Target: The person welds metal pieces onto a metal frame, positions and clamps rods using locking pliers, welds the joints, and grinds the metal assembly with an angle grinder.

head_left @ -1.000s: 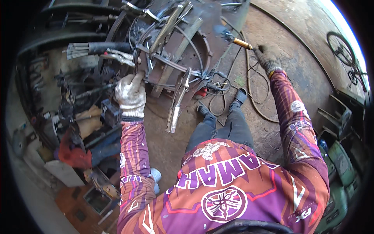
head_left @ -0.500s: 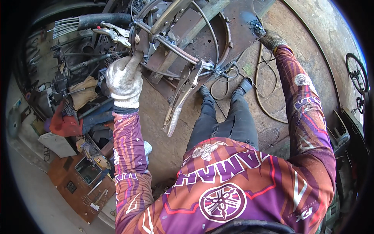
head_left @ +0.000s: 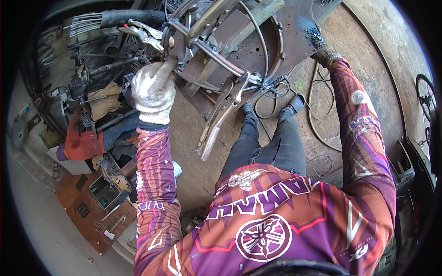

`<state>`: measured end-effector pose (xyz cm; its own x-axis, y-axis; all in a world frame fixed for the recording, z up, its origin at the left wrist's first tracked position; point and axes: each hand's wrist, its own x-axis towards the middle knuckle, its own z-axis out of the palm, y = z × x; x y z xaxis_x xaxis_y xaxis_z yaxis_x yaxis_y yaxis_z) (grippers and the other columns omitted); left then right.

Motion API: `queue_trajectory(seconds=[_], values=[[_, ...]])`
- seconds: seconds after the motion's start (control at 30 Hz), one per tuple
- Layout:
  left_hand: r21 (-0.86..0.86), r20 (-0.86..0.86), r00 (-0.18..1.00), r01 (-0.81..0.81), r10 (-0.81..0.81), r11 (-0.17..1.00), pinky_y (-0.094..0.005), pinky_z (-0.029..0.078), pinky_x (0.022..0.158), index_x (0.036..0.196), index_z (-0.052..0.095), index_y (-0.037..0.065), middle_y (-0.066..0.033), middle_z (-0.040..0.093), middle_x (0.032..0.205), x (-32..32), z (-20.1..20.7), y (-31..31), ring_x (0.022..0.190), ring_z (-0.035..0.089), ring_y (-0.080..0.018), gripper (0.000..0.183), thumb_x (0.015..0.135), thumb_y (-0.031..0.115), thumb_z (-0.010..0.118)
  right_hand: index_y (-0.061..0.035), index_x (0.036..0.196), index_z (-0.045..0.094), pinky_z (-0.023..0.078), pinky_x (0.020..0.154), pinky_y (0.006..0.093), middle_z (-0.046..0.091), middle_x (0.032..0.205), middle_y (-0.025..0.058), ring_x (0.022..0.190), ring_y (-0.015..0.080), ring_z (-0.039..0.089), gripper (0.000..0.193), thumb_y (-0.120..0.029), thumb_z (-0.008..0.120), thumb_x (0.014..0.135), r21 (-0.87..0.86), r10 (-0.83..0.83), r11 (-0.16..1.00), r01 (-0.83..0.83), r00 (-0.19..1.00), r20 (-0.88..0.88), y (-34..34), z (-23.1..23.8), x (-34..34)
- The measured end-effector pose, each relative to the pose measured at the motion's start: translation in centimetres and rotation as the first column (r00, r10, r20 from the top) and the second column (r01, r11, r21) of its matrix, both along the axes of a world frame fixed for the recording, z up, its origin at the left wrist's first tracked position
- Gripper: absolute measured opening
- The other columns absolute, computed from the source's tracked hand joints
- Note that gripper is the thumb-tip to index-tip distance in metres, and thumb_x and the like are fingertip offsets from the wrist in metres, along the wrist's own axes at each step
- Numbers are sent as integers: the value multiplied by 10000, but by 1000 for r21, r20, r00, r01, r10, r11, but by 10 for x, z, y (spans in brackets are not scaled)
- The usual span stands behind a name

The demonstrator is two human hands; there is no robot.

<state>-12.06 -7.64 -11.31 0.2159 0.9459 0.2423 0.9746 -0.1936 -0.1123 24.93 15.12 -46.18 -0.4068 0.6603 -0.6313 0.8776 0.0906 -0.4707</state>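
Observation:
My left hand (head_left: 154,89), in a whitish knitted glove, is closed at the near-left end of a curved metal frame (head_left: 221,60). Its extended finger meets a dark rounded plate there; the grip itself is partly hidden. A pair of locking pliers (head_left: 221,115) is clamped to the frame's bar, its handles pointing towards me. Another pair of locking pliers (head_left: 142,34) grips the plate beyond my left hand. Far to the right, my right hand (head_left: 328,56), in a dirty glove, is closed beside a dark clump of bits (head_left: 315,37). Whatever it holds is not distinguishable.
Beneath the frame lie a rusty metal table (head_left: 294,27) and a thick beam (head_left: 258,20). Cables (head_left: 317,115) loop over the floor. Scrap and rods (head_left: 106,69) crowd the left, where a person in red (head_left: 83,140) bends over. A bicycle wheel (head_left: 424,94) stands at far right.
The whole view has shifted slightly, so the frame and pliers appear farther right. My left hand stays at the plate. The person in red has shifted, showing more of the body.

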Motion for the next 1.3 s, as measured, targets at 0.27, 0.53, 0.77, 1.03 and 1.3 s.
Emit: queue_trajectory(seconds=[0.27, 0.53, 0.77, 1.03, 1.3], values=[[52, 83, 996, 7, -12, 999, -429, 530, 671, 1053, 736, 125, -100, 669, 834, -3, -1, -4, 751, 655, -314, 361, 720, -6, 690, -2, 1148, 660, 550, 754, 444, 725, 941, 210, 855, 349, 713, 444, -315, 685, 834, -58, 12, 998, -10, 999, 44, -95, 63, 37], [109, 212, 976, 21, -43, 994, -416, 542, 699, 1072, 730, 75, -131, 695, 874, -14, 0, -17, 773, 671, -332, 317, 771, -23, 710, -15, 1012, 656, 521, 606, 421, 676, 724, 165, 637, 280, 673, 336, -287, 678, 816, -215, -482, 847, 487, 873, 81, -285, 141, 68], [231, 671, 738, -116, -72, 966, -381, 560, 765, 1046, 704, 27, -131, 723, 924, -32, -22, -59, 825, 700, -296, 191, 855, 26, 712, -29, 1078, 666, 527, 725, 394, 705, 881, 136, 795, 272, 689, 371, -255, 769, 802, 44, -809, 586, 809, 581, 87, -435, 183, 55], [399, 857, 74, 532, -510, 747, -331, 560, 718, 1192, 672, 17, -111, 723, 940, -24, 33, -103, 831, 691, -196, 303, 889, 27, 697, -18, 1119, 654, 521, 773, 396, 688, 902, 141, 840, 263, 665, 355, -160, 773, 817, 223, -910, 78, 972, 161, -383, -491, 315, -101], [172, 984, -147, 696, -97, 697, -388, 538, 969, 1405, 433, -52, -231, 569, 1287, 25, 112, -171, 1136, 631, -286, 798, 837, 356, 817, 12, 1185, 586, 537, 820, 379, 658, 1006, 151, 924, 248, 662, 432, -190, 783, 858, 293, -534, 5, 956, 251, -808, -520, 360, -188]])
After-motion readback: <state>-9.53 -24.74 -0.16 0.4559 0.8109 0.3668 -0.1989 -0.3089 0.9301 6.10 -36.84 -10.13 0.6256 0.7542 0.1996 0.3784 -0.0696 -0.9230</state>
